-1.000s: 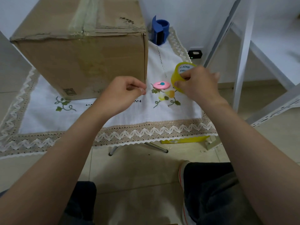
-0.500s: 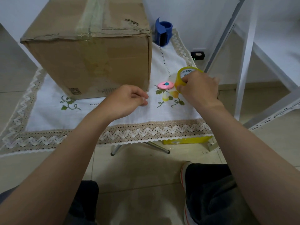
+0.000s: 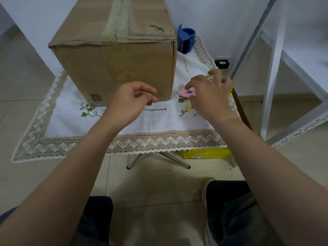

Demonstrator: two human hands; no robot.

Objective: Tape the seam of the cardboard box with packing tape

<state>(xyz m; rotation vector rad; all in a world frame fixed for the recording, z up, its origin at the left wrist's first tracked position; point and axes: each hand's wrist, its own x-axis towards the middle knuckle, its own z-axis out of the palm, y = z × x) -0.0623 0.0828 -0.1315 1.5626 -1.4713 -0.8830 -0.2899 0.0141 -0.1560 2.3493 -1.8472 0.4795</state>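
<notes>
The big cardboard box (image 3: pixel 115 68) stands on the white lace-edged tablecloth (image 3: pixel 159 121). Its top seam (image 3: pixel 116 18) runs away from me under a strip of clear tape. My left hand (image 3: pixel 131 102) hovers in front of the box's lower right corner, fingers curled in with nothing visible in them. My right hand (image 3: pixel 209 98) is to the right, fingers spread over the yellow packing tape roll (image 3: pixel 230 88), which it mostly hides. Its thumb is next to a small pink disc (image 3: pixel 186 93) on the cloth.
A blue tape dispenser (image 3: pixel 186 39) stands behind the box's right side. A small black device (image 3: pixel 221 63) sits beyond the cloth. A white metal shelf frame (image 3: pixel 273 68) rises at the right. A yellow carton (image 3: pixel 207 153) and table legs (image 3: pixel 142 158) are below the front edge.
My right hand has loosened from a closed grip on the tape roll, spreading its fingers. My left hand moved a little up toward the box. My view shifted closer.
</notes>
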